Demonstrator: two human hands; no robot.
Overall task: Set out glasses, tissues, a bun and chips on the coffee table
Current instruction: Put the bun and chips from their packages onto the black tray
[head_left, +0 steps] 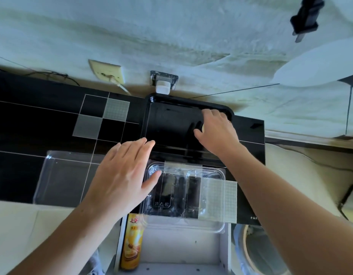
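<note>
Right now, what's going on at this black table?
A person leans over a glossy black table. The right hand rests on a black tray, the fingers curled near its far rim. The left hand lies open over a clear plastic container. A can of chips stands below, not yet set out.

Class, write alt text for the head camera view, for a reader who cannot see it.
Seen from above, a person's right hand rests on a black tray on a black tiled table, while the open left hand reaches over an empty clear plastic container. A yellow chips can lies in an open white drawer below.
</note>
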